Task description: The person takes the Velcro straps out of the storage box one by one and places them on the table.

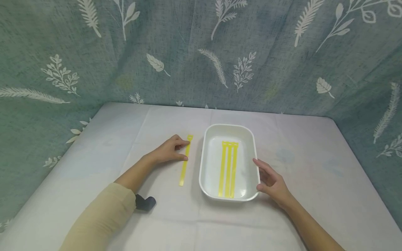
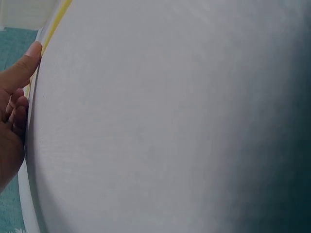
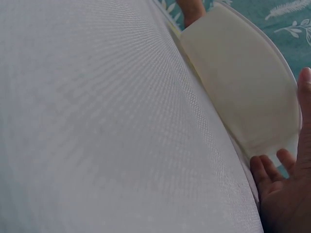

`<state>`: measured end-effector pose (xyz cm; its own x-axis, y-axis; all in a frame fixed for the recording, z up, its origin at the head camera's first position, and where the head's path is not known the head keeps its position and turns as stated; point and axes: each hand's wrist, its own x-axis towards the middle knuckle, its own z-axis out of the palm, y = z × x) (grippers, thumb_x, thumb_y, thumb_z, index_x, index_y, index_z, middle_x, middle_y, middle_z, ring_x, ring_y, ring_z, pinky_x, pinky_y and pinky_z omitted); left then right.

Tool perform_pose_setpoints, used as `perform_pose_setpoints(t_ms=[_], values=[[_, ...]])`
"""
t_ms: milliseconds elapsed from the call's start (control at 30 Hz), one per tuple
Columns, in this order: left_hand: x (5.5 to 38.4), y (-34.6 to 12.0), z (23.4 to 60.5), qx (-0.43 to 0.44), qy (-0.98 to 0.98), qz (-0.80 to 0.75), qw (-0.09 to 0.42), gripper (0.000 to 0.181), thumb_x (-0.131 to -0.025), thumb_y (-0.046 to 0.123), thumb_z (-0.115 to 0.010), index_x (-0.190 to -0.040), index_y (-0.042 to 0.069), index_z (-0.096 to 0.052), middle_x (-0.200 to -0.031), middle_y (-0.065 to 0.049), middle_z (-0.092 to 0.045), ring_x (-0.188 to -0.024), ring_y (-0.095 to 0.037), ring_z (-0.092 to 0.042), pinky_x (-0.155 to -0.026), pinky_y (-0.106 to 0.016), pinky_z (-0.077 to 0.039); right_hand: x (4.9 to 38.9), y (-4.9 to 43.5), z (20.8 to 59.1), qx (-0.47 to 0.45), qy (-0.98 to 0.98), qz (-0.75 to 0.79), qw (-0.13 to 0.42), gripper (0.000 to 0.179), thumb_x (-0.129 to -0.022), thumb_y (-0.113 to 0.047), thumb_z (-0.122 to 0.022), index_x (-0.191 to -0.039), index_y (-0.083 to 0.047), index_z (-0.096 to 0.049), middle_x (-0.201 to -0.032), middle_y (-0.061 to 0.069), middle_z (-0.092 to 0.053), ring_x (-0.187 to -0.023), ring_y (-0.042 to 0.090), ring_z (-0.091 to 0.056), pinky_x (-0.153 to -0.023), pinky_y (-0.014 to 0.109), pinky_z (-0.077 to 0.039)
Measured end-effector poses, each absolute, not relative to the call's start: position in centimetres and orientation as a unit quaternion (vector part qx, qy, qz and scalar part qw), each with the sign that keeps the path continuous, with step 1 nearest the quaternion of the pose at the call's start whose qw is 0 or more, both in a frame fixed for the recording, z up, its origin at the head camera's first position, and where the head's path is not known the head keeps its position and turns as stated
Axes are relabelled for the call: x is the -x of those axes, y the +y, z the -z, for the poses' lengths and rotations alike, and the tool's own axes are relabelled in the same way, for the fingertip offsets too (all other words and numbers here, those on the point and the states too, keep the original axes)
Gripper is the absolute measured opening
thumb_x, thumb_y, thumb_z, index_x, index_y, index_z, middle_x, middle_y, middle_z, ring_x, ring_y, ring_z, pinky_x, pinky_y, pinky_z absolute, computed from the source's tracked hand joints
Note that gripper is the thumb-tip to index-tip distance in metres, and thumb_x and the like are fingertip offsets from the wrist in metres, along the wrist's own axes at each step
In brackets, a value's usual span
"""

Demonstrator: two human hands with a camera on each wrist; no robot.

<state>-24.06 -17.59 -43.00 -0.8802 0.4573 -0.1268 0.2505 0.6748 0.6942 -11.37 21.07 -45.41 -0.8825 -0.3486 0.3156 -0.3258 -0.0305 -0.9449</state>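
A flat yellow strap (image 1: 183,174) with a slotted head lies on the table, left of a white tray (image 1: 202,164). At its upper part the left hand (image 1: 169,150) touches it, thumb and forefinger spread apart along its length. In the left wrist view the thumb (image 2: 33,50) meets the yellow edge. Inside the tray several matching yellow straps (image 1: 228,170) lie side by side, heads toward the far end. The right hand (image 1: 274,184) rests against the tray's right side, fingertips and thumb at the rim. From the right wrist view, its fingers (image 3: 265,170) are beside the tray wall.
A white cloth (image 1: 314,167) covers the table. Behind and beside it hangs a green-blue curtain (image 1: 182,76) with white leaf prints. A dark wrist strap piece (image 1: 145,203) sticks out by the left sleeve (image 1: 103,212).
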Motion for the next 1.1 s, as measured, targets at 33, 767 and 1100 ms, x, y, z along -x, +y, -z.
perform_pose_setpoints(t_ms=[33,767,1100], values=[[24.1,-17.6,43.0,-0.193,0.903,-0.353,0.148,0.067,-0.074,0.026,-0.082,-0.132,0.005,-0.055,-0.105,-0.007,-0.048,-0.099,-0.020,-0.046,-0.096,-0.038,-0.042,11.4,21.1,45.4,0.243,0.696,0.676,0.007,0.069,-0.085,-0.014,-0.071,-0.142,0.003,-0.036,-0.145,-0.008,-0.041,-0.127,0.009,-0.047,-0.100,0.019,-0.040],[26.6,-14.8,38.6,-0.231,0.837,-0.477,0.138,0.061,-0.077,0.013,-0.079,-0.132,0.006,-0.055,-0.112,-0.020,-0.056,-0.099,-0.026,-0.055,-0.093,-0.036,-0.047,11.3,21.1,45.3,0.245,0.689,0.683,0.009,0.069,-0.085,-0.011,-0.070,-0.142,0.004,-0.035,-0.147,0.003,-0.039,-0.128,0.009,-0.046,-0.101,0.019,-0.039],[27.5,-11.0,35.4,-0.237,0.819,-0.490,0.180,0.058,-0.081,0.019,-0.076,-0.134,0.011,-0.054,-0.118,-0.015,-0.060,-0.099,-0.021,-0.061,-0.086,-0.035,-0.051,11.2,20.9,45.2,0.235,0.693,0.681,0.014,0.069,-0.084,-0.011,-0.071,-0.142,0.003,-0.036,-0.145,-0.007,-0.041,-0.128,0.008,-0.046,-0.101,0.018,-0.038]])
